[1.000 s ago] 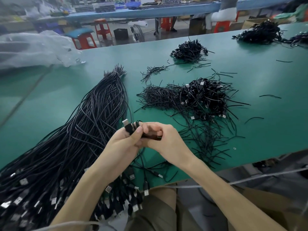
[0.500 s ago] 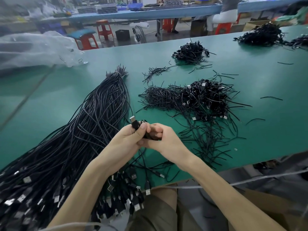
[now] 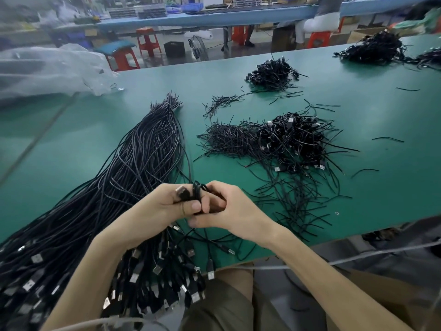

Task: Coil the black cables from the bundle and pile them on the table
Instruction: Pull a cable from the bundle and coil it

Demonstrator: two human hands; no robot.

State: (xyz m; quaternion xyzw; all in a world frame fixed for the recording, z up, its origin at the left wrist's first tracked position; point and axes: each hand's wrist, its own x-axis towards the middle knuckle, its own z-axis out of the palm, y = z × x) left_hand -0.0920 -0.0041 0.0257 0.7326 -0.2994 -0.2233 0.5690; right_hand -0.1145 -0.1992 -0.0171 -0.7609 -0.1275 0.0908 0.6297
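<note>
Soft, even light falls from above, and the green worktop (image 3: 358, 187) is evenly bright, with a paler sheen towards its far right corner. The pile of cables (image 3: 293, 142) casts a faint, short shadow just beneath itself. The wide lens bows the green worktop's near and far edges. The middle is sharp. The plastic sheet (image 3: 47, 70) at the far left corner, the stools (image 3: 148, 41) and the blue worktop (image 3: 214, 17) behind are smeared and out of focus.

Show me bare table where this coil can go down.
Bare green table lies right of the coiled-cable pile, only stray ties there. Another patch lies left of the long cable bundle, below the plastic bag. Crowded: the tie tangle beside the right hand gripping the coil.
</note>
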